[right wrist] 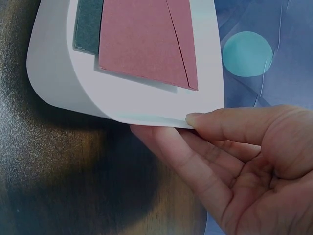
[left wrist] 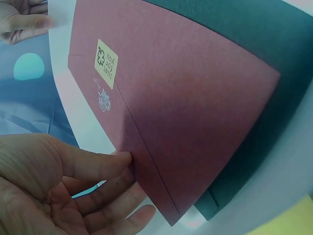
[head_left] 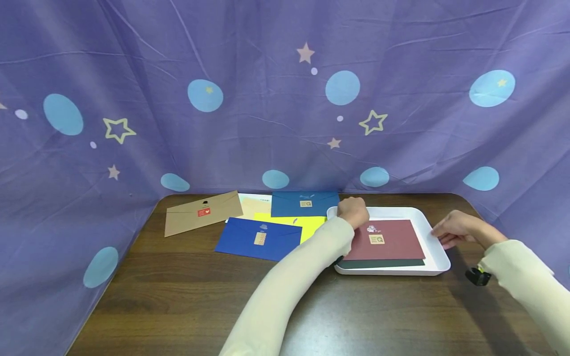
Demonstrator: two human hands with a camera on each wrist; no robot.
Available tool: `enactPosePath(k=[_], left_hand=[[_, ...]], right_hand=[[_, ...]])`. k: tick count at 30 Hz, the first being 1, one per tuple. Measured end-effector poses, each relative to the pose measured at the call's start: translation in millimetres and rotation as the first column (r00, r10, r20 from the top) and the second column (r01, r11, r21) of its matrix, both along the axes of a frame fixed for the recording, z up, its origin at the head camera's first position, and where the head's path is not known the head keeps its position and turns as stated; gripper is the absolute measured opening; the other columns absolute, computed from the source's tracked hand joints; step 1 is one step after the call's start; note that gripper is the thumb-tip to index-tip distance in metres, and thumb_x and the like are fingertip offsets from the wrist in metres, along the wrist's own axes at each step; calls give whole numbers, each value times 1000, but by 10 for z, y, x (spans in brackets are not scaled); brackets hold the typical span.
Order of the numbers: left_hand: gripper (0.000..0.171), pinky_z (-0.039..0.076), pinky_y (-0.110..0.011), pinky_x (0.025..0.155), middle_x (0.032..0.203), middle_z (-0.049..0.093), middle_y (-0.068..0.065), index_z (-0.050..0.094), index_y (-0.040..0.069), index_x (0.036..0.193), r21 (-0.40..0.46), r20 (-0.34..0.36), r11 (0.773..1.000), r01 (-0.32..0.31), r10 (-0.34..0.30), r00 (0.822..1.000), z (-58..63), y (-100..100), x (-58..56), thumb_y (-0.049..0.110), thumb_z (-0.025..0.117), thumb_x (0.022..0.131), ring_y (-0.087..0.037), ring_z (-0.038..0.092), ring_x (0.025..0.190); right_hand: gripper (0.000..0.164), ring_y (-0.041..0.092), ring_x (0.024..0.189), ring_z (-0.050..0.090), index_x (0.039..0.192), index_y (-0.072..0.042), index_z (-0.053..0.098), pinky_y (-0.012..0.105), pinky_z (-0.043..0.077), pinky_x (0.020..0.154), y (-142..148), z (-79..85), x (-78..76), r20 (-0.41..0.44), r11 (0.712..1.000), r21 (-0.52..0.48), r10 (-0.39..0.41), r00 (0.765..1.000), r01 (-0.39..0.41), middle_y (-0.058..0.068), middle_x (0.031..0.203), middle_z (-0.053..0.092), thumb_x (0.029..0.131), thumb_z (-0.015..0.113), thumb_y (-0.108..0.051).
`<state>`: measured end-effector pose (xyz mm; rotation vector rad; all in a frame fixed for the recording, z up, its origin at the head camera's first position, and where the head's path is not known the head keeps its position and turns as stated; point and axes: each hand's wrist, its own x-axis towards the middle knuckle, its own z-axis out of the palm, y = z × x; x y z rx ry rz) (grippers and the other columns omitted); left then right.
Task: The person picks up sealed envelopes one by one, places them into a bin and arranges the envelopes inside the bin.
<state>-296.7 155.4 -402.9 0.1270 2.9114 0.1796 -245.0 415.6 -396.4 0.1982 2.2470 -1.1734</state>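
My left hand (head_left: 354,211) pinches the edge of a dark red envelope (left wrist: 171,83) between thumb and fingers. This envelope bears a tan "just for you" sticker (left wrist: 105,62) and a white print. Beneath it, a dark green envelope (left wrist: 244,29) shows along one side. Both are within the white tray (head_left: 438,247). With its thumb on top and fingers below, my right hand (right wrist: 264,161) grips the tray's rim at the right end. In the head view the left sleeve hides part of the tray's left wall.
Left of the tray several envelopes overlap on the wooden table (head_left: 187,291): a brown one (head_left: 182,212), a royal blue one (head_left: 236,240), a yellow one (head_left: 313,227) and a darker blue one (head_left: 285,205). A purple curtain (head_left: 249,138) hangs behind the table.
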Motion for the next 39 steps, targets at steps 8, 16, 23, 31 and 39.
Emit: enactPosePath(k=[8,16,23,31,39], left_hand=[[22,45,-26,51,98,72,5,75,25,114,2,19,1000,-11,11,1000,-20,-15,-19,32,66,95,-11,54,69],[21,49,-26,54,102,74,5,76,24,112,20,5,1000,-8,8,1000,-21,-33,-7,31,66,95,-10,56,71],[20,44,-26,49,94,71,4,76,24,110,17,14,1000,-19,18,1000,-23,-23,0,31,68,94,-11,53,66],[16,41,-27,46,90,70,5,76,24,105,5,8,1000,-31,31,999,-33,-11,-4,31,69,93,-11,53,65],[10,27,-27,41,67,49,2,73,22,96,12,13,1000,-16,16,1000,-46,-23,-8,30,66,95,-11,35,51]], right_hand=[[28,15,68,72,109,24,62,31,63,68,-5,-2,-8,-4,1000,2,0,1000,0,10,77,74,94,62,0],[28,15,69,72,109,24,63,32,63,68,-26,22,2,-1,1000,-5,1,1000,-1,10,78,74,94,62,0],[29,15,69,72,110,25,62,32,63,68,-12,2,6,-5,1000,-14,-1,1000,1,11,79,74,95,61,0],[29,15,68,72,110,25,62,31,63,68,-6,-16,2,-14,1000,-7,2,1000,-2,11,79,74,94,62,0],[30,15,67,72,111,25,62,32,63,68,6,-21,3,-12,1000,-15,-3,1000,3,12,78,75,95,62,0]])
